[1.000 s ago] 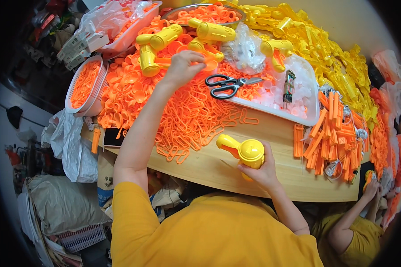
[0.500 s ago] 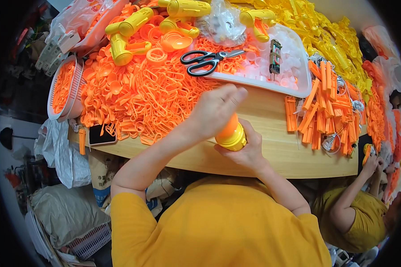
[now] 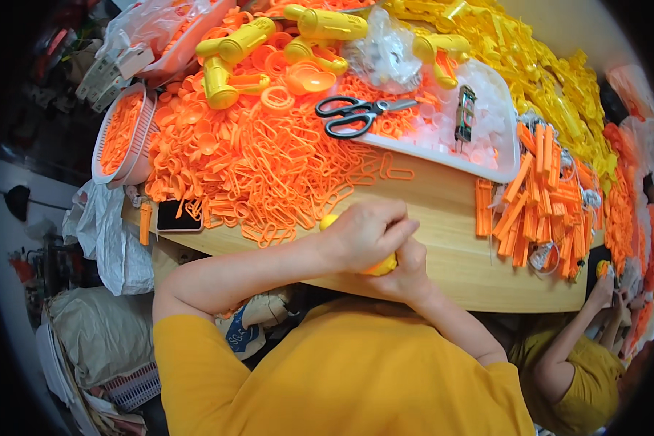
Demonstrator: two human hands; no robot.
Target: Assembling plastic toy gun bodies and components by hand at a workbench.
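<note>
Both my hands are closed around a yellow-and-orange plastic casing (image 3: 382,267) just above the table's near edge. My left hand (image 3: 368,234) lies over it with curled fingers, and a yellow end pokes out on that hand's left side. My right hand (image 3: 408,270) wraps it from below and the right. Most of the casing is hidden by my hands. Just beyond my left hand spreads a pile of orange plastic hooks (image 3: 269,160). Black-handled scissors (image 3: 363,115) rest between that pile and a white tray (image 3: 498,171).
The tray holds translucent caps and a small circuit assembly (image 3: 465,115). Yellow pistol-shaped casings (image 3: 247,40) top the orange pile. Wired orange strips (image 3: 541,196) are heaped at right, yellow parts (image 3: 545,83) behind. A phone (image 3: 178,216) and basket (image 3: 127,138) sit left. Another person (image 3: 578,356) works far right.
My left hand has come down from above the casing and closed on it. The casing, upright in my right hand before, is now tilted and mostly covered. The whole view has shifted slightly.
</note>
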